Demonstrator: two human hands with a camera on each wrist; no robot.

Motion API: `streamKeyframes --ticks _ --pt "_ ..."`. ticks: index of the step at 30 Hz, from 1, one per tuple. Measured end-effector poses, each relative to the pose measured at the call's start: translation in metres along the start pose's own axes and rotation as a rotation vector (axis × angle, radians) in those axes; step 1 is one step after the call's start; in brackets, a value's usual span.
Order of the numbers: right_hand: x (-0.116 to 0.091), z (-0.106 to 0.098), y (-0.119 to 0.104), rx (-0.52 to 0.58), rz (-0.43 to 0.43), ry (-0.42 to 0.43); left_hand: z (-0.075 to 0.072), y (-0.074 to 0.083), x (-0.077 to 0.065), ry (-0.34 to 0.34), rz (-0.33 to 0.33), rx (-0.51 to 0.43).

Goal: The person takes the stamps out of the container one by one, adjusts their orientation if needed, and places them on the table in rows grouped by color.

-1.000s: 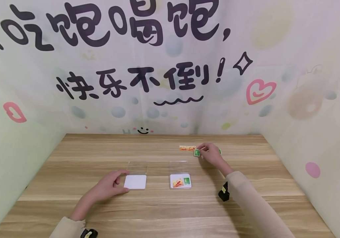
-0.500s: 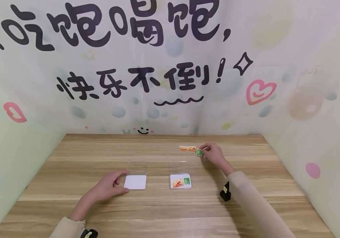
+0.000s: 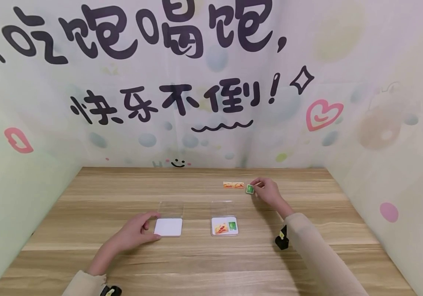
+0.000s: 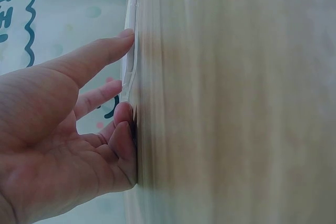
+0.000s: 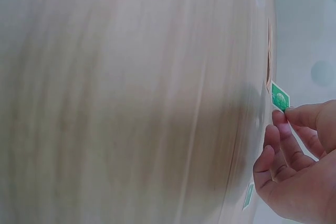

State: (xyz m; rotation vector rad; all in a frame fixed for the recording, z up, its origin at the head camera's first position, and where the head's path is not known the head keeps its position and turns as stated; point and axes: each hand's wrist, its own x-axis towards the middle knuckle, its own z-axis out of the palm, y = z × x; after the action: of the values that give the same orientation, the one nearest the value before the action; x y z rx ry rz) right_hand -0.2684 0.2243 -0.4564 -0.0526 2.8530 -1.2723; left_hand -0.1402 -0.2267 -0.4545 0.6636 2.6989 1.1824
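Note:
My right hand [image 3: 267, 191] pinches a small green stamp-like square [image 3: 250, 189] with a white border between thumb and index finger, close over the far part of the table. In the right wrist view a second green square [image 5: 248, 196] lies on the table beneath that hand; in the head view the hand hides it. My left hand [image 3: 134, 231] holds the left side of a clear plastic case with a white card [image 3: 168, 227] in it, thumb at the near corner and index finger at the far one. The case's clear lid [image 3: 171, 209] lies folded back.
To the right lies a like case, lid [image 3: 223, 208] folded back, with an orange piece [image 3: 221, 228] and a green piece [image 3: 232, 225] on its white card. A printed orange strip [image 3: 233, 185] lies left of my right hand. A patterned wall backdrop [image 3: 211, 148] stands behind the table.
My right hand has shifted slightly right with the green square, away from the orange strip. The second green square, seen earlier beside that hand, is now covered. My left hand stays put.

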Motion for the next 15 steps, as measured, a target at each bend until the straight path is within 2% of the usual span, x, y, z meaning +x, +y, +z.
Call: streamKeyframes --ticks 11,15 --pt "0.0010 -0.0035 0.0049 -0.011 -0.040 0.021 0.0005 0.0004 -0.0012 0.004 0.014 0.003" --pt "0.0016 -0.0068 0.0063 -0.023 -0.030 0.015 0.0005 0.0007 -0.0008 0.002 -0.001 0.002"
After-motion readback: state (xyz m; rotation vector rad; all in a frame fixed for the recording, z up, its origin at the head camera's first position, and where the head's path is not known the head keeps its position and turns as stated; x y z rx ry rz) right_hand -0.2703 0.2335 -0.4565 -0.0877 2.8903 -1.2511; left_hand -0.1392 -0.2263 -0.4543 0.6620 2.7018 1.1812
